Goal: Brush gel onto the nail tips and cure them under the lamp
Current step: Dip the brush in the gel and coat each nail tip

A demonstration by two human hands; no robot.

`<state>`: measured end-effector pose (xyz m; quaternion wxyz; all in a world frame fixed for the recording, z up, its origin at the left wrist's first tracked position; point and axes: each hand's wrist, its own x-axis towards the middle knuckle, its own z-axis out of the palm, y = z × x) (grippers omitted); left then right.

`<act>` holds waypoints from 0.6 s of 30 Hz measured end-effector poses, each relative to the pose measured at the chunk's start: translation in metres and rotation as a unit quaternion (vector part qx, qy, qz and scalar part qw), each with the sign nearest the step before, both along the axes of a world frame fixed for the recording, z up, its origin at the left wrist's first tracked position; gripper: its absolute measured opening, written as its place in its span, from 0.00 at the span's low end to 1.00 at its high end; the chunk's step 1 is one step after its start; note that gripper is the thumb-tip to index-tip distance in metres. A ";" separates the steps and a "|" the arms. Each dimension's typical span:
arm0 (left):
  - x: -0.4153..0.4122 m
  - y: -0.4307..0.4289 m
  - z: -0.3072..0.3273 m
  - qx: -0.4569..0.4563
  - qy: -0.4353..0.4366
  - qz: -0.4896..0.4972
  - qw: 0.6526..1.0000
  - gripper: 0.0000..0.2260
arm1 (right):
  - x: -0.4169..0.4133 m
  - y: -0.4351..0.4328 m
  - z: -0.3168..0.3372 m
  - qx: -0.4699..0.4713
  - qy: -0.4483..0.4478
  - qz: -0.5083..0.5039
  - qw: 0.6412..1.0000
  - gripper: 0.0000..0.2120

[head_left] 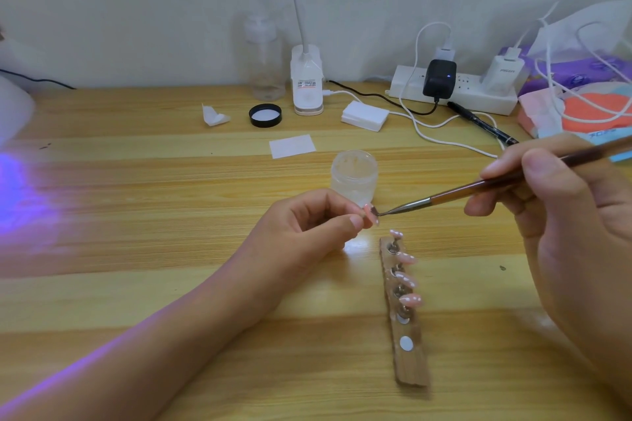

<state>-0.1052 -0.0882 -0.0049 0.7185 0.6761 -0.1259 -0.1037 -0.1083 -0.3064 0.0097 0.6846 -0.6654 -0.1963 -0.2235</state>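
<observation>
Nail tip (372, 214), pink with white dots, is pinched between the thumb and forefinger of the left hand (307, 225), held above the worktop (136, 232) just in front of the open gel jar (354, 174). The right hand (561, 202) grips a brown-handled brush (478, 186) like a pen, its bristles touching the held tip. Four more nail tips (407, 258) sit on small stands along a wooden holder strip (410, 362) lying near the hands. A black lid (265, 115) lies farther back. Purple light (20, 195) falls on the worktop's left edge.
</observation>
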 end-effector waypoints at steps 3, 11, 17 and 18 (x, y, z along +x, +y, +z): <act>0.000 0.000 0.000 0.000 -0.003 -0.002 1.000 0.08 | 0.001 -0.003 -0.003 -0.004 -0.002 0.004 1.000 0.11; -0.001 0.000 0.000 0.007 -0.001 -0.002 1.000 0.04 | 0.000 -0.003 -0.001 -0.011 -0.004 0.016 1.000 0.13; 0.001 -0.001 -0.001 -0.007 0.015 0.012 1.000 0.06 | -0.007 0.001 -0.003 -0.033 0.011 0.029 0.999 0.11; 0.001 -0.001 -0.001 -0.009 0.016 0.011 1.000 0.06 | -0.008 0.002 -0.003 -0.022 0.003 0.022 1.000 0.12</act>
